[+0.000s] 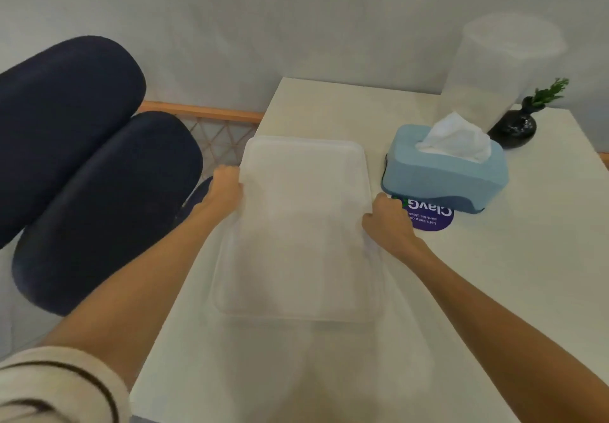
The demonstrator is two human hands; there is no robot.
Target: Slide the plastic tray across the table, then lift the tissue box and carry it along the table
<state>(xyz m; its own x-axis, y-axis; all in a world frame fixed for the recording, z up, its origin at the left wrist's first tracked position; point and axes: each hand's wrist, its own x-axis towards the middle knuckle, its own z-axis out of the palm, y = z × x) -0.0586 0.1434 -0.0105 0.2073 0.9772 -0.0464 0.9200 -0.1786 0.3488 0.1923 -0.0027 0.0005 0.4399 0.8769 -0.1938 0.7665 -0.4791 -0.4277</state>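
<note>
Head view: left hand [227, 188] gripped the left edge of a translucent plastic lid [301, 225] at frame centre, fingers curled round the rim; right hand [389, 225] gripped its right edge the same way, lid held over the white table [494, 291]. Right of centre sat a blue tissue box [445, 172] on a purple sticker [431, 220], with a clear container [494, 70] and black vase [514, 127] at upper right. Dark blue cushions [82, 159] filled the left.

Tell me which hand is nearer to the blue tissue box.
Right. The right hand grips the right edge of the translucent tray, just below the blue tissue box. The left hand grips the tray's opposite edge, farther away.
</note>
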